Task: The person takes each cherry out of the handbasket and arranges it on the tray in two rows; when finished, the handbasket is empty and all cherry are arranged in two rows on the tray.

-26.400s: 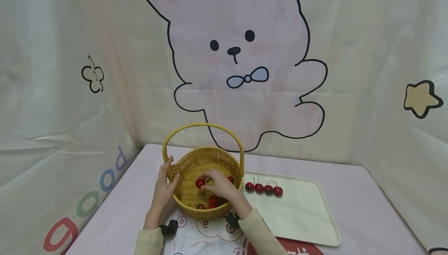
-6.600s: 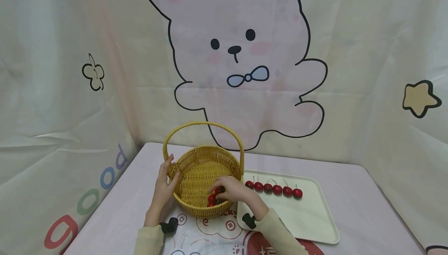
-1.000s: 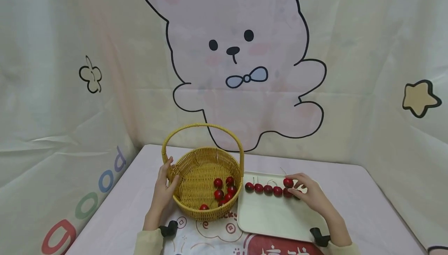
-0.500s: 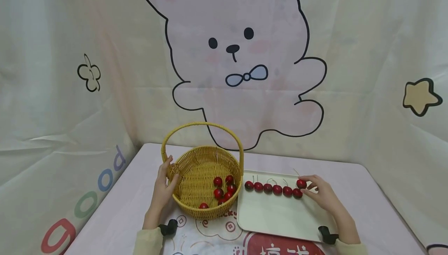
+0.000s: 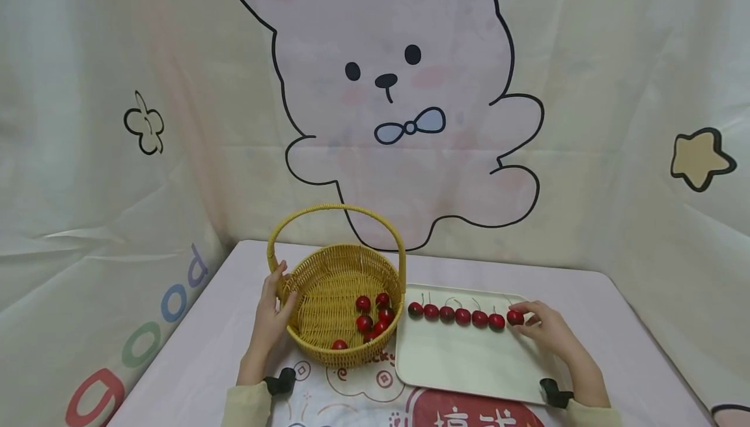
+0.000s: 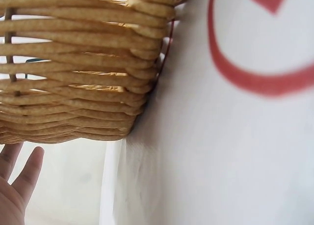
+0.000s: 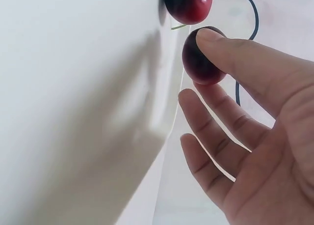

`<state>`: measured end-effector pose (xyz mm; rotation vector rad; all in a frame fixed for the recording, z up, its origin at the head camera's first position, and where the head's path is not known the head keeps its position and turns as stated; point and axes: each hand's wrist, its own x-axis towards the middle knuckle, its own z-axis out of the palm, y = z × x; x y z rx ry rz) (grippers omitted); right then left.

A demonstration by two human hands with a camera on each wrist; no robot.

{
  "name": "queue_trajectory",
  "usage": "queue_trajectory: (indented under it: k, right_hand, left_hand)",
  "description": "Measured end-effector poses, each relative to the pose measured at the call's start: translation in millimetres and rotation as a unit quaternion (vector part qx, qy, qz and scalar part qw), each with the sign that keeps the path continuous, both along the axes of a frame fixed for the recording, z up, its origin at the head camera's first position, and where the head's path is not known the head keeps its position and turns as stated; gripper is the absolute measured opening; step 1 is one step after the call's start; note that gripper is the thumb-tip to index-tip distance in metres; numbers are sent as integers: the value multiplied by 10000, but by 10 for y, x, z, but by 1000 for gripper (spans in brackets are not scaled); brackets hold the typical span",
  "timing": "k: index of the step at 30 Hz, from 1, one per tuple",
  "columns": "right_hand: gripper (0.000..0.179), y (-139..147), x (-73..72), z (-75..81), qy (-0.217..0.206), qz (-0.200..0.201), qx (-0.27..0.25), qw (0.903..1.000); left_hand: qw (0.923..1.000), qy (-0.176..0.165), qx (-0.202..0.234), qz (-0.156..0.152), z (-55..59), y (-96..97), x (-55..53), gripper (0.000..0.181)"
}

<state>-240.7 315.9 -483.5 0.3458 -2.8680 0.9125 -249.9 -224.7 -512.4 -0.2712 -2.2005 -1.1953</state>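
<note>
My right hand (image 5: 549,330) pinches a dark red cherry (image 5: 515,317) between thumb and fingers, at the right end of a row of cherries (image 5: 463,317) on a cream rectangular tray (image 5: 469,365). In the right wrist view, the pinched cherry (image 7: 202,58) is close to a neighbouring cherry (image 7: 189,4), with a small gap between them. My left hand (image 5: 269,316) rests against the left side of a yellow wicker basket (image 5: 319,349), by the handle's base. Its fingers (image 6: 29,172) look straight in the left wrist view. Several cherries (image 5: 364,323) lie inside the basket, mostly on its right side.
The basket's tall arched handle (image 5: 336,207) rises above it. The tray stands right beside the basket on a pale cloth-covered table (image 5: 193,365). A printed curtain (image 5: 398,173) hangs behind, with side curtains at left and right.
My right hand has moved right and down along the row, bringing the cherry from above the row to its right end. My left hand and the basket stay in place.
</note>
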Motion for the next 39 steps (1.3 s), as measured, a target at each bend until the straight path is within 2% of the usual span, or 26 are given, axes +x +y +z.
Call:
queue_trajectory:
  k: [11, 25, 39]
  right_hand:
    - [37, 26, 7, -52, -371, 77, -56, 9993]
    - [39, 39, -4, -82, -392, 170, -45, 9991]
    - [42, 44, 3, -85, -265, 294, -68, 9992]
  left_hand:
    - [9999, -89, -85, -77, 3, -17, 3, 67]
    - [10000, 38, -23, -55, -10, -12, -4, 70]
    - [10000, -36, 3, -90, -1, -11, 10, 68]
